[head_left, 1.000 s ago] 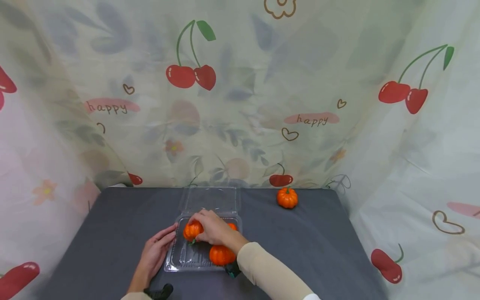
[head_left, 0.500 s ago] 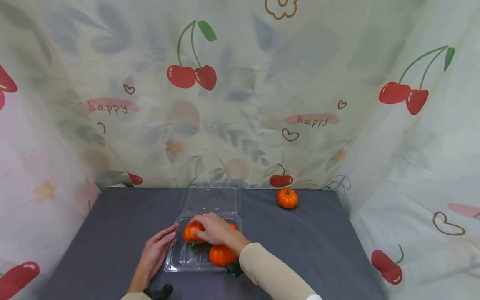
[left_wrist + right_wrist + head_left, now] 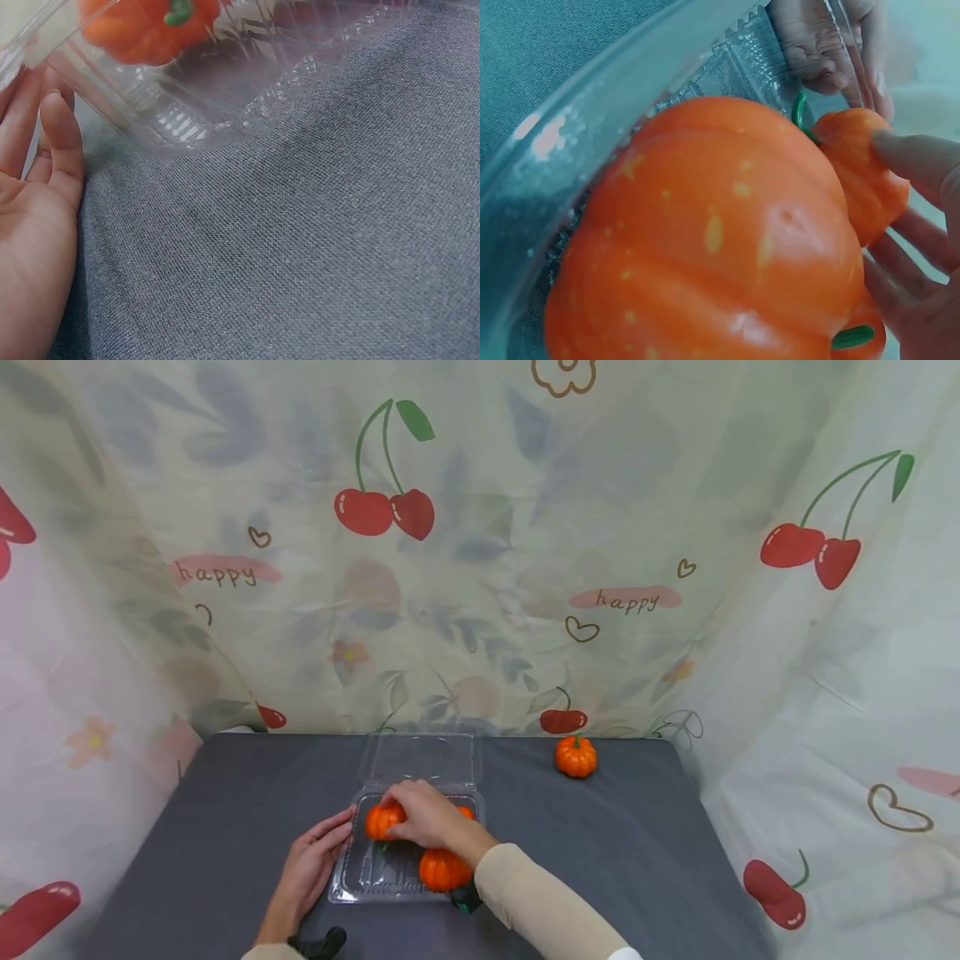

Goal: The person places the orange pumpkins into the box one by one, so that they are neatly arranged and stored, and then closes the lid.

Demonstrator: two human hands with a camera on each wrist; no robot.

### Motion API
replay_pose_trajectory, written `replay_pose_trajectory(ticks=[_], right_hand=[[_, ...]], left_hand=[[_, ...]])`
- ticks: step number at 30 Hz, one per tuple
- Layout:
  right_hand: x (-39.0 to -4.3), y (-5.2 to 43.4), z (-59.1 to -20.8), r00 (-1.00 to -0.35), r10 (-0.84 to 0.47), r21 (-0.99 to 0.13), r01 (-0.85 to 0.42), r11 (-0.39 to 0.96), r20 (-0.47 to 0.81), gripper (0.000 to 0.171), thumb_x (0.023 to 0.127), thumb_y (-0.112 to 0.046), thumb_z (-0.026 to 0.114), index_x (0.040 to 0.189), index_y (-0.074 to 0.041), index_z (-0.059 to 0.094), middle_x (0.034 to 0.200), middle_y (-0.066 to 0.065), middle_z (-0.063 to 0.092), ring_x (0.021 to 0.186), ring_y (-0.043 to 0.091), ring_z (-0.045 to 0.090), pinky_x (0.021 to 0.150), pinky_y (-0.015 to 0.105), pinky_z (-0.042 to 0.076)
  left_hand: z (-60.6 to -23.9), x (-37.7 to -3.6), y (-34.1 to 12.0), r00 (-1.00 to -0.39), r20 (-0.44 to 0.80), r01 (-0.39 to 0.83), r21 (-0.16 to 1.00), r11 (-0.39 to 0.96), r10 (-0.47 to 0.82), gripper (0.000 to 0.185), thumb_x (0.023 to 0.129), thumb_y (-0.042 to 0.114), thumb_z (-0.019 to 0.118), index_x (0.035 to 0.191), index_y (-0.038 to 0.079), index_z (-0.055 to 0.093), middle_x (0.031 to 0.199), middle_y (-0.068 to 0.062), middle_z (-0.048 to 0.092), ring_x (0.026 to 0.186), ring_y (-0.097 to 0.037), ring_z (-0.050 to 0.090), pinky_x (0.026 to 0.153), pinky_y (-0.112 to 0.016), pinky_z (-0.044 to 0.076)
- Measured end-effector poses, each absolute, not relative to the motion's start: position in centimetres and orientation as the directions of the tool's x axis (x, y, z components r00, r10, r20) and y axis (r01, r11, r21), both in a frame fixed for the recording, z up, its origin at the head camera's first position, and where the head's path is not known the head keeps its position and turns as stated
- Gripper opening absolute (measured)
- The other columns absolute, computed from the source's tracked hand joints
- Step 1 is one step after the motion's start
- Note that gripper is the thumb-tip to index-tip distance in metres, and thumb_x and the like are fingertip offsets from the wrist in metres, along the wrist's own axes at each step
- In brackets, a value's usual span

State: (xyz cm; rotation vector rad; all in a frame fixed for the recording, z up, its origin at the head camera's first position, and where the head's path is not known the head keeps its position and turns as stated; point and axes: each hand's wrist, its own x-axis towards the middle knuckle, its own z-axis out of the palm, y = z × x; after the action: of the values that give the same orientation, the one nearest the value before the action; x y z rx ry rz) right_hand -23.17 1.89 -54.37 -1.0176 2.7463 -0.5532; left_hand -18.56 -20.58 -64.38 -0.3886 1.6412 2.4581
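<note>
Left hand (image 3: 311, 860), fingers straight, braces the left wall of the clear ribbed plastic clamshell (image 3: 375, 881) on the grey woven cloth (image 3: 637, 860). Right hand (image 3: 427, 817) curls round a small glossy orange pumpkin (image 3: 382, 818) at the tray's far-left corner, apparently seating it; release looks next. Another pumpkin (image 3: 442, 870) sits in front, a lone pumpkin (image 3: 575, 757) far right.

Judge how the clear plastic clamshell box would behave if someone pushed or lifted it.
The clamshell box looks thin and see-through, so it probably flexes and weighs little. Its ridged base sits on grey cloth, so it may slide when nudged; the left hand rests against its side, perhaps steadying it. Its open lid would likely flop if lifted.
</note>
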Motion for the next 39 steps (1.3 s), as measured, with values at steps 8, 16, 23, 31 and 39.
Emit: replay_pose_trajectory(ticks=[8,16,23,31,39], right_hand=[[-22.8,2.0,-54.3,-0.752,-0.655,-0.362,-0.591,0.721,-0.077,0.041,0.078,-0.044,0.075,0.114,-0.030,0.061,0.112,-0.011,0.059,0.101,0.011,0.054,0.092,0.023,0.048],[-22.6,2.0,-53.9,-0.740,-0.664,-0.281,-0.618,0.734,-0.107,0.037,0.080,-0.039,0.073,0.115,-0.030,0.062,0.117,-0.008,0.058,0.105,0.013,0.052,0.096,0.026,0.047],[-22.3,1.7,-53.4,-0.738,-0.670,-0.125,-0.659,0.742,-0.088,0.038,0.084,-0.043,0.070,0.117,-0.030,0.059,0.120,-0.006,0.057,0.102,0.015,0.050,0.096,0.030,0.048],[-22.3,2.1,-53.6,-0.726,-0.683,-0.146,-0.670,0.728,-0.072,0.044,0.082,-0.044,0.070,0.121,-0.028,0.058,0.121,-0.005,0.056,0.102,0.015,0.050,0.095,0.029,0.048],[-22.2,2.6,-53.3,-0.725,-0.687,-0.129,-0.678,0.724,-0.049,0.039,0.088,-0.045,0.062,0.124,-0.030,0.055,0.122,-0.006,0.054,0.107,0.015,0.049,0.098,0.029,0.047]], left_hand=[[-64.2,-18.6,-20.4,-0.951,-0.307,-0.280,0.884,-0.375,-0.013,0.049,0.086,0.017,0.070,0.132,0.006,0.056,0.115,0.016,0.069,0.111,0.001,0.062,0.092,-0.019,0.052],[-64.1,-18.7,-20.4,-0.947,-0.321,-0.291,0.881,-0.372,-0.020,0.049,0.085,0.018,0.071,0.131,0.009,0.058,0.115,0.017,0.069,0.111,0.001,0.062,0.091,-0.019,0.052],[-64.0,-18.7,-20.3,-0.949,-0.315,-0.284,0.883,-0.374,-0.022,0.049,0.086,0.017,0.071,0.132,0.007,0.057,0.114,0.017,0.069,0.112,0.000,0.062,0.092,-0.019,0.052],[-64.0,-18.8,-20.2,-0.934,-0.356,-0.322,0.878,-0.355,-0.034,0.053,0.083,0.020,0.074,0.133,0.009,0.057,0.114,0.017,0.069,0.110,0.001,0.062,0.091,-0.019,0.052],[-64.2,-18.6,-20.4,-0.940,-0.338,-0.302,0.878,-0.371,-0.035,0.050,0.085,0.016,0.072,0.132,0.008,0.058,0.114,0.016,0.070,0.110,0.001,0.062,0.091,-0.019,0.052]])
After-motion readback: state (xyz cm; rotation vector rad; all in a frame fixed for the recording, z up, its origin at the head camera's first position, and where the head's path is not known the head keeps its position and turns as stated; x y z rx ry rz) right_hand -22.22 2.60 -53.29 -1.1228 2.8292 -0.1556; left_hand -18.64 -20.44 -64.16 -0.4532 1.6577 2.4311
